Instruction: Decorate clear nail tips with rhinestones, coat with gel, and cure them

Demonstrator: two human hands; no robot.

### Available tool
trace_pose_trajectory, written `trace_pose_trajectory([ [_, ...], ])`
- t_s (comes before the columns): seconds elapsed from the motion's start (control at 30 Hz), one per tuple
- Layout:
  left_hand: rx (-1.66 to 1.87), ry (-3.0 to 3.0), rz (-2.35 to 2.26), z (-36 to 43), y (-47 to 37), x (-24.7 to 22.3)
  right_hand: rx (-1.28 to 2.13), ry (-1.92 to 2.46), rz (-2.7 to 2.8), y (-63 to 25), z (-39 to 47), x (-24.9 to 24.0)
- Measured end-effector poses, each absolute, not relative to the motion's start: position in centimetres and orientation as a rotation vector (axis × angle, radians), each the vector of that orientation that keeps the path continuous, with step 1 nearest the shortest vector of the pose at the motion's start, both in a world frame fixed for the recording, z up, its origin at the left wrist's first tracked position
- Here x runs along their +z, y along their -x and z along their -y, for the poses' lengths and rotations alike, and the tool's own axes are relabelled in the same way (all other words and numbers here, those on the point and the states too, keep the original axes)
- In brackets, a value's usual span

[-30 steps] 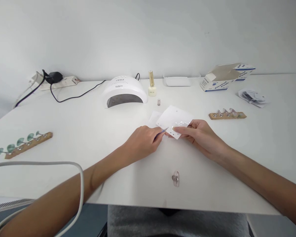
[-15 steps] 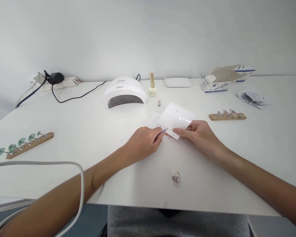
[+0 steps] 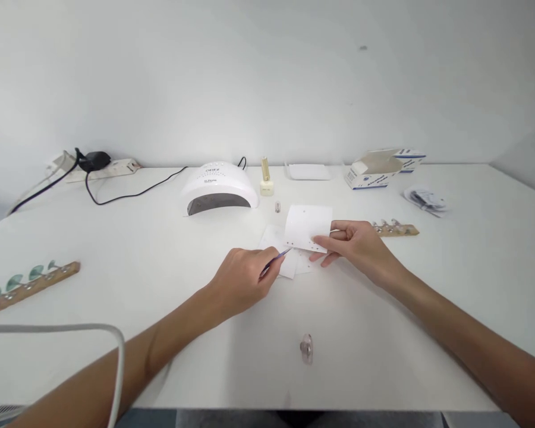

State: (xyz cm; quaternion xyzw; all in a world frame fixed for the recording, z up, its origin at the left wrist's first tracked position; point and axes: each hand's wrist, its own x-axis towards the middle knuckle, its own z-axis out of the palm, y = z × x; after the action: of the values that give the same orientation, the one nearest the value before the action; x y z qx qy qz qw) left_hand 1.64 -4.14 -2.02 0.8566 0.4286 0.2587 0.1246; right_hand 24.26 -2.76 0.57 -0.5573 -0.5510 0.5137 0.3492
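Note:
My left hand point(image 3: 245, 276) is closed round a slim purple pointed tool point(image 3: 276, 259); whether it is tweezers or a pick I cannot tell. Its tip reaches the lower left corner of a white sheet point(image 3: 309, 223). Small dark dots run along that sheet's lower edge. Thumb on top and fingers behind, my right hand point(image 3: 354, 244) pinches the sheet at its right side and holds it tilted up. Beneath it, more white sheets point(image 3: 288, 270) lie on the table. Closer to me rests a clear pinkish nail tip point(image 3: 308, 349) on a small metal stand.
At the back stand a white nail lamp point(image 3: 220, 185), a polish bottle point(image 3: 266, 181), a clear tray point(image 3: 309, 172) and an open box point(image 3: 372, 172). Wooden nail racks lie left point(image 3: 33, 288) and right point(image 3: 399, 229). A white cable point(image 3: 71, 327) loops over my left forearm.
The view has tilted up, so the table sits lower in it. My right hand has turned the sheet more upright and lifted it off the sheets below. The tool's tip has shifted to the sheet's left corner.

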Motion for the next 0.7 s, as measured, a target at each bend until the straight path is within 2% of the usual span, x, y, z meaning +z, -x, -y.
trace_pose_trajectory([
  [0.1,0.783,-2.482,-1.253,4.0,-1.4,-2.1,1.234,1.598,1.592,-25.5,2.0,0.4],
  [0.23,0.754,-2.460,-1.273,3.7,-1.3,-2.0,0.793,1.871,1.879,-26.2,1.9,0.4],
  [0.3,0.745,-2.428,-1.296,3.6,-1.3,-2.0,0.676,1.871,1.962,-26.1,2.4,1.0],
  [0.37,0.748,-2.399,-1.312,3.5,-1.2,-1.9,0.794,1.752,2.055,-25.8,3.1,1.8],
  [0.5,0.787,-2.380,-1.324,3.5,-1.1,-1.9,1.249,1.422,2.284,-25.3,4.9,3.1],
  [0.7,0.834,-2.404,-1.275,3.5,-1.1,-2.1,1.547,1.080,2.532,-24.2,6.1,2.5],
])
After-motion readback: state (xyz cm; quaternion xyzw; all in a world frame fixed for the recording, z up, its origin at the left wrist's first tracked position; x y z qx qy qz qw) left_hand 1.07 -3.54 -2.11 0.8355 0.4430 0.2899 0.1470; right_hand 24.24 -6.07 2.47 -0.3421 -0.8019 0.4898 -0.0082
